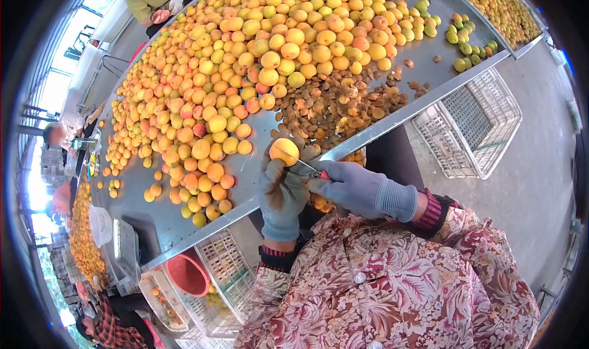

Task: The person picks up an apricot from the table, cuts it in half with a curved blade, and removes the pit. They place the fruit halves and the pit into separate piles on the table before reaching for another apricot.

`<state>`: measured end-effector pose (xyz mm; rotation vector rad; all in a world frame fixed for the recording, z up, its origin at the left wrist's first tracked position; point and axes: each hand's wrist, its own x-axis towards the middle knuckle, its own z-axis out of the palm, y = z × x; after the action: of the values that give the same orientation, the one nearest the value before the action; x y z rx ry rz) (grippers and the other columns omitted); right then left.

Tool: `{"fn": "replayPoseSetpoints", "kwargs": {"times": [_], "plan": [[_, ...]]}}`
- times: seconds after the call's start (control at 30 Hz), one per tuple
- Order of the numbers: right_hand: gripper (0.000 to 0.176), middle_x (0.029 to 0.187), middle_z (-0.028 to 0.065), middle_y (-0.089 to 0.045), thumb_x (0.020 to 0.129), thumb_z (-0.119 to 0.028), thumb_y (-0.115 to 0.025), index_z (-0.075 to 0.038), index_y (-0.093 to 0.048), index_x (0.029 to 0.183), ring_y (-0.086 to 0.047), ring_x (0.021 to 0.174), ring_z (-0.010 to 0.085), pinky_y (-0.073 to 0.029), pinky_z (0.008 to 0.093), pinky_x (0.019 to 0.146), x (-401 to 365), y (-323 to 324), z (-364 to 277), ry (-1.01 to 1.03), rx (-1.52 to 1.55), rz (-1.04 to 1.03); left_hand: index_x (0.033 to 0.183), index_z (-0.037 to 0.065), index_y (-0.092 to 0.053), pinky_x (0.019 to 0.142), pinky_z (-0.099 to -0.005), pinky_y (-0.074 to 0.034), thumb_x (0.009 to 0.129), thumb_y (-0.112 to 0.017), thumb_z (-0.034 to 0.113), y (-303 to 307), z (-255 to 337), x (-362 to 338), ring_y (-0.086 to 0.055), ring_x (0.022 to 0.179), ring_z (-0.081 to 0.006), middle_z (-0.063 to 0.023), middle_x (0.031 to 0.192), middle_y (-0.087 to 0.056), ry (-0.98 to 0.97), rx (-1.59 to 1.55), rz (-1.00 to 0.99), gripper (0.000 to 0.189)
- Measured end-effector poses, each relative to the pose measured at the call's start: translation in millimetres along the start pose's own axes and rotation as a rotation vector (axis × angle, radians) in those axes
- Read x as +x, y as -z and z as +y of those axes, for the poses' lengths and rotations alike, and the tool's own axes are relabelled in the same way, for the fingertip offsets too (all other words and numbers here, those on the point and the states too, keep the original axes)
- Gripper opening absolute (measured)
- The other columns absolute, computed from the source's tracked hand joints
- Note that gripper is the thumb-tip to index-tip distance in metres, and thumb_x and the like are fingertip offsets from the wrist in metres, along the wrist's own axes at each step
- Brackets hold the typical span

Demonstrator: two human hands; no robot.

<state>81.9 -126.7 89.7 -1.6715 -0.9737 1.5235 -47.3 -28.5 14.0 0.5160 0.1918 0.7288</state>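
My left hand (283, 195), in a stained grey glove, is closed around a yellow-orange apricot (284, 152) just above the table's near edge. In my gloved right hand (359, 187) is a small knife (322, 175) with a red handle. Its thin blade points left and lies against the apricot, and a fine dark line crosses the fruit there. Just beyond my hands is a heap of brown apricot stones (346, 107). A large pile of apricots (245, 61) covers much of the metal table (248, 180).
Greenish fruits (472, 48) lie at the table's far right. A white plastic crate (469, 125) stands on the floor to the right. Below the table are a red bucket (187, 274) and more crates (227, 269). Across the table is another person (153, 2); others are at the left.
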Motion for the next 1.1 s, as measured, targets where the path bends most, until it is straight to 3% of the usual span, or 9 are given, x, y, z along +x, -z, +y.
{"fn": "replayPoseSetpoints", "kwargs": {"times": [0.17,0.23,0.37,0.53,0.63,0.67,0.7,0.73,1.1], "plan": [[0.032,0.063,0.0072,-0.052,0.09,-0.033,-0.05,-0.001,-0.047,0.089,-0.054,0.056,0.0166,-0.044,0.0312,0.053,8.5,-2.2,7.0,-0.002,-0.009,0.015,0.13,0.003,-0.037,0.101,-0.0478,-0.034,0.089,-0.05,0.024,3.5,-12.5,8.1,-0.051,0.111,-0.0322,-0.016,0.118,-0.053,0.044,-0.188,-0.138,0.048],[0.033,0.062,0.0075,-0.052,0.09,-0.034,-0.05,-0.001,-0.047,0.088,-0.055,0.057,0.0169,-0.044,0.0309,0.053,15.7,-5.2,16.2,-0.003,-0.017,0.033,0.127,0.004,-0.041,0.099,-0.0471,-0.035,0.09,-0.05,0.033,-8.9,-14.9,2.9,-0.052,0.109,-0.0303,-0.0143,0.113,-0.056,0.032,-0.01,0.097,0.048],[0.034,0.065,0.0112,-0.055,0.089,-0.035,-0.05,-0.001,-0.048,0.09,-0.057,0.059,0.0203,-0.045,0.0328,0.056,36.4,-11.7,42.3,0.134,-0.005,0.102,0.123,0.004,-0.044,0.095,-0.0456,-0.038,0.091,-0.046,0.039,-7.9,-20.2,4.4,-0.054,0.104,-0.0281,-0.0127,0.108,-0.059,0.057,-0.043,0.115,0.047],[0.036,0.068,0.015,-0.057,0.089,-0.036,-0.05,-0.001,-0.048,0.093,-0.059,0.063,0.0233,-0.045,0.0344,0.058,31.8,-13.3,52.6,0.215,-0.083,0.146,0.118,0.005,-0.047,0.094,-0.0457,-0.038,0.093,-0.038,0.045,19.6,-26.5,15.6,-0.053,0.104,-0.0267,-0.0106,0.104,-0.061,0.118,-0.215,-0.147,0.048],[0.036,0.068,0.0117,-0.056,0.089,-0.037,-0.05,-0.001,-0.048,0.095,-0.057,0.061,0.0192,-0.045,0.0315,0.057,24.2,-13.1,50.2,0.354,-0.006,0.201,0.118,0.005,-0.047,0.093,-0.0452,-0.038,0.093,-0.039,0.044,18.3,-23.6,20.1,-0.052,0.1,-0.0252,-0.0105,0.104,-0.06,0.139,-0.314,-0.245,0.047],[0.035,0.067,0.0093,-0.055,0.09,-0.036,-0.05,-0.002,-0.049,0.095,-0.055,0.06,0.0168,-0.044,0.03,0.056,13.4,-6.0,34.0,0.174,0.051,0.123,0.118,0.005,-0.047,0.093,-0.0452,-0.038,0.093,-0.039,0.044,12.9,-21.8,17.5,-0.052,0.1,-0.0252,-0.0105,0.104,-0.06,0.139,-0.315,-0.245,0.047],[0.035,0.067,0.0068,-0.053,0.09,-0.036,-0.05,-0.002,-0.05,0.095,-0.053,0.058,0.0143,-0.044,0.0284,0.055,6.1,-1.9,21.6,-0.006,0.11,0.046,0.121,0.005,-0.045,0.094,-0.0464,-0.037,0.092,-0.041,0.043,-0.5,-16.5,13.0,-0.05,0.105,-0.0264,-0.0109,0.11,-0.057,0.134,-0.172,-0.076,0.048],[0.035,0.067,0.0068,-0.053,0.09,-0.036,-0.05,-0.002,-0.05,0.095,-0.053,0.058,0.0143,-0.044,0.0284,0.055,4.6,-1.0,18.1,-0.005,0.111,0.046,0.123,0.005,-0.044,0.096,-0.0477,-0.037,0.091,-0.043,0.042,-7.8,-13.6,10.8,-0.048,0.111,-0.0275,-0.0113,0.116,-0.054,0.128,-0.028,0.091,0.049],[0.033,0.064,0.0025,-0.047,0.089,-0.035,-0.052,-0.002,-0.049,0.089,-0.05,0.055,0.012,-0.042,0.0277,0.05,9.7,-0.6,17.9,-0.061,0.141,0.016,0.121,0.008,-0.047,0.094,-0.0466,-0.038,0.092,-0.043,0.034,3.4,-12.0,16.2,-0.052,0.104,-0.0286,-0.0114,0.11,-0.057,0.091,-0.049,0.097,0.038]]}}
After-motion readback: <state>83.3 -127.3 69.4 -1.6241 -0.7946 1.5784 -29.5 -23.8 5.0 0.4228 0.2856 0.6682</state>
